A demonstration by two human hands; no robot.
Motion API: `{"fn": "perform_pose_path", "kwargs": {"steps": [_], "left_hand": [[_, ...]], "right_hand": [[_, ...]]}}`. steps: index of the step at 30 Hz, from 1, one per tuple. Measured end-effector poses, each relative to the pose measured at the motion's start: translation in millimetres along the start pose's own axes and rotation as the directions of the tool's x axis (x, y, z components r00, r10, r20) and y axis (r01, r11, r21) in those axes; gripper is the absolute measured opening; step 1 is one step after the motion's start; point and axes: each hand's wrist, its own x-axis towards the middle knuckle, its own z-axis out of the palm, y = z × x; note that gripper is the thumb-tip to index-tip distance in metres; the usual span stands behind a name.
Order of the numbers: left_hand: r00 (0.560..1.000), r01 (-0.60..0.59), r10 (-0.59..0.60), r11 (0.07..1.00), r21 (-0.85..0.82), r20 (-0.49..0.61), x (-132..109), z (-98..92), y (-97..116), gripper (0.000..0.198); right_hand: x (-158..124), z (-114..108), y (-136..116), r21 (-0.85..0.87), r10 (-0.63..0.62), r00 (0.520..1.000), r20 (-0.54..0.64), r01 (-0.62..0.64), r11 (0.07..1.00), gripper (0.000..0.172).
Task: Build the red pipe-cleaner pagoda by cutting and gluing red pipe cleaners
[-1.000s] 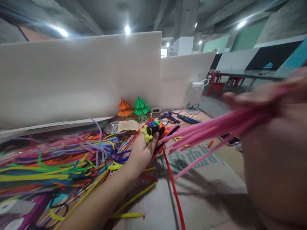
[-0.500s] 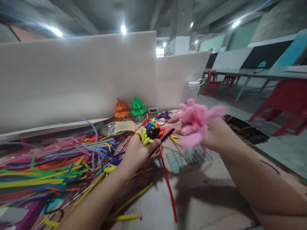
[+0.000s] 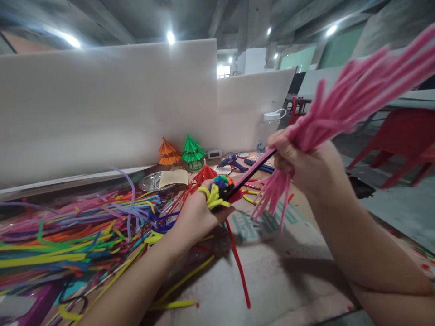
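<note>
My right hand (image 3: 302,160) is closed around a bundle of pink pipe cleaners (image 3: 360,97), whose long ends fan up and to the right. Shorter pink ends hang below the fist. A black pipe cleaner (image 3: 253,173), with a pink one along it, stretches between both hands. My left hand (image 3: 204,206) grips a cluster of bent pipe cleaners (image 3: 220,188) in yellow, black, blue, green and orange; its fingers are partly hidden by them. Beneath that hand a red pipe cleaner (image 3: 239,267) slants down over the table.
Loose coloured pipe cleaners (image 3: 68,244) heap up at left. Orange (image 3: 168,154) and green (image 3: 193,149) tiered tree shapes stand behind, near a metal dish (image 3: 147,182). A glue gun (image 3: 233,162), pliers (image 3: 260,166) and a clear bottle (image 3: 267,133) sit at the back.
My right hand has turned, so the pink bundle swings from pointing toward me to pointing up and right. The black and pink strands between the hands now show at greater length.
</note>
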Motion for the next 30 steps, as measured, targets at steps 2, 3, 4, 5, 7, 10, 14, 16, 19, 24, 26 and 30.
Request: {"fn": "perform_pose_path", "kwargs": {"steps": [2,3,4,5,7,10,14,16,19,24,26,30], "left_hand": [[1.0,-0.019,0.018,0.999,0.032,0.022,1,0.6,1,0.029],[0.999,-0.021,0.019,0.998,0.053,0.029,1,0.6,1,0.025],[0.999,-0.017,0.015,0.997,0.071,0.033,1,0.4,1,0.022],[0.999,-0.01,0.007,0.996,0.088,0.032,1,0.3,0,0.019],[0.999,0.009,-0.013,0.993,0.12,0.032,1,0.1,-2,0.017],[0.999,0.033,-0.037,0.993,0.111,0.03,1,0.2,-6,0.018],[0.996,0.083,-0.084,0.995,0.051,0.029,-1,-1.6,-6,0.029],[0.995,0.095,-0.096,0.994,0.06,0.004,0,-3.6,-4,0.032],[0.996,0.078,-0.074,0.994,0.08,-0.055,0,-6.2,0,0.025],[0.994,0.089,-0.087,0.996,0.02,-0.069,0,-7.6,3,0.023],[0.99,0.125,-0.123,0.992,0.026,-0.063,0,-7.4,4,0.024],[0.985,0.169,-0.167,0.985,0.044,-0.042,-1,-5.6,8,0.026]], "right_hand": [[6,-9,-5,0.112,-0.004,1.0,-0.025,0.007,0.994,0.023],[8,-13,-8,0.151,-0.02,0.998,-0.053,0.028,0.988,0.021],[10,-17,-11,0.188,-0.033,0.995,-0.098,0.051,0.981,0.02],[11,-19,-13,0.221,-0.035,0.988,-0.148,0.067,0.973,0.019],[12,-21,-16,0.256,-0.006,0.976,-0.218,0.063,0.965,0.019],[11,-18,-15,0.229,0.004,0.973,-0.231,0.05,0.972,0.023],[7,-10,-11,0.169,-0.093,0.964,-0.249,0.138,0.976,0.033],[7,-10,-10,0.206,-0.096,0.974,-0.207,0.139,0.969,0.034],[9,-13,-10,0.343,0.043,0.998,0.04,-0.054,0.938,0.059],[7,-9,-4,0.402,0.147,0.941,0.305,-0.267,0.876,0.044],[2,-4,-2,0.387,0.114,0.907,0.407,-0.284,0.878,0.034],[-8,7,0,0.388,0.079,0.9,0.428,-0.263,0.883,0.029]]}}
